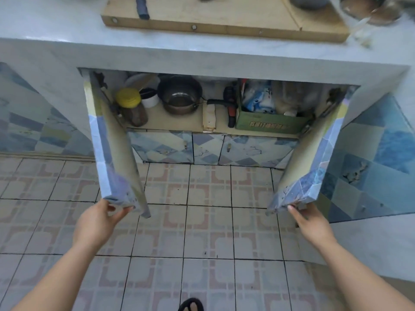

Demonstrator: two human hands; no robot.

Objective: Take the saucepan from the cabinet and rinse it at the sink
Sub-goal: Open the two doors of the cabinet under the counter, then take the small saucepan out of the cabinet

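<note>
A dark metal saucepan [179, 95] stands upright on the cabinet shelf [157, 118] under the counter, its black handle [221, 102] pointing right. Both cabinet doors are swung wide toward me. My left hand [101, 221] grips the lower corner of the left door [116, 153]. The fingers of my right hand [311, 223] hold the lower corner of the right door [314, 162]. Both hands are well below and in front of the saucepan. No sink is in view.
Left of the saucepan stand a yellow-lidded jar [130, 106] and a white cup [150, 98]. On its right lie a black and red tool [231, 106] and a green box [269, 120] of bags. A wooden board [224, 21] lies on the counter [56, 28].
</note>
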